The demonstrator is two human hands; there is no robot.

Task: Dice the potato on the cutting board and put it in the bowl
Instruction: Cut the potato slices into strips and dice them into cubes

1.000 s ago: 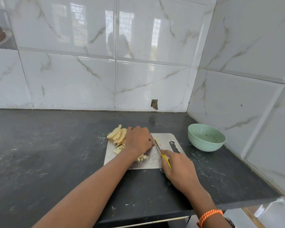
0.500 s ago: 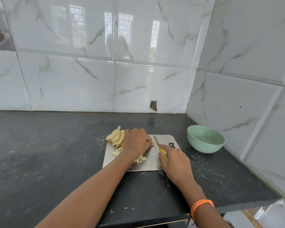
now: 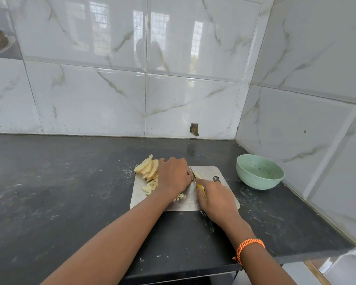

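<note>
A metal cutting board [image 3: 218, 171] lies on the dark counter. Pale potato slices [image 3: 148, 167] lean in a stack at its far left corner, with small cut pieces [image 3: 149, 188] below them and more [image 3: 180, 196] near my left wrist. My left hand [image 3: 174, 174] is curled over potato pieces in the middle of the board; what it holds is hidden. My right hand [image 3: 216, 197] grips a yellow-handled knife [image 3: 199, 187], whose blade [image 3: 192, 172] stands right against my left fingers. A strip of potato [image 3: 197, 174] lies beside the blade.
A light green bowl [image 3: 259, 171] stands to the right of the board, near the tiled side wall. The counter's front edge runs just below my forearms. Tiled walls close the back and right. An orange band is on my right wrist.
My right hand has slid forward along the board and the knife blade now sits against my left fingers. My left hand has stayed over the potato.
</note>
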